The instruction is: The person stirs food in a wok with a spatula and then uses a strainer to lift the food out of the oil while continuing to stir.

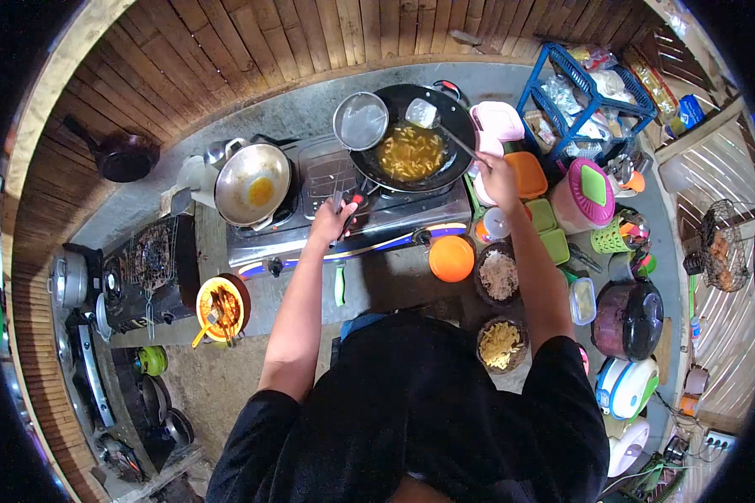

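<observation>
My left hand (334,221) is closed round the handle of a round mesh strainer (361,121), which is held over the left rim of a black wok (451,159). The wok's red-and-black grip (356,201) lies right at those fingers. Yellowish pieces (411,152) sit in bubbling oil in the wok, which stands on the right burner of the gas stove (352,241). In my right hand (498,179) is the handle of a metal spatula (422,113), its broad blade at the wok's far side, above the oil.
A lighter metal wok (252,189) with a little oil occupies the left burner. An orange bowl of red sauce (222,308), a green-handled knife (340,285), an orange lid (452,258) and a bowl of yellow pieces (502,344) lie nearer me. Plastic containers (549,226) crowd the right.
</observation>
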### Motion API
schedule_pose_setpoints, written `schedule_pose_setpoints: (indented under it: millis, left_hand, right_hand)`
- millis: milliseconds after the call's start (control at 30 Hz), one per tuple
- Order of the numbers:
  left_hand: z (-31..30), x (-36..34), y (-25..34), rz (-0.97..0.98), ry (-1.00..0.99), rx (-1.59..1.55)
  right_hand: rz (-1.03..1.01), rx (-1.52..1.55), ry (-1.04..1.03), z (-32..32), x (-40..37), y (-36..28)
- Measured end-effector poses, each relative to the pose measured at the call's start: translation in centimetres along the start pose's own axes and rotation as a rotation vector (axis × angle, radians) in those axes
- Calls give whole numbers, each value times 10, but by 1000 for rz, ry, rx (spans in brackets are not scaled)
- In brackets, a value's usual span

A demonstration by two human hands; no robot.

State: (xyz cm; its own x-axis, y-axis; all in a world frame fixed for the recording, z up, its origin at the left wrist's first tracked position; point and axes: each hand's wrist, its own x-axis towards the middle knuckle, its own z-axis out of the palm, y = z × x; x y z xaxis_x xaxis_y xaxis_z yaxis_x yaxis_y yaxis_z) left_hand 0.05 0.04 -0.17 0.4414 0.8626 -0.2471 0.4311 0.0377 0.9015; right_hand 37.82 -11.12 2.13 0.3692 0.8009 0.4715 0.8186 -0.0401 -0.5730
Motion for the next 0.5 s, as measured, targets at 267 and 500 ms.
schedule_pose_setpoints:
  millis: [267, 500]
  left_hand:
    - [-1, -4, 8, -29, -6, 16]
    - [2, -2, 3, -57, 25, -1]
  right_hand:
    - [270, 376, -439, -2, -6, -3]
    - [303, 526, -583, -30, -15, 3]
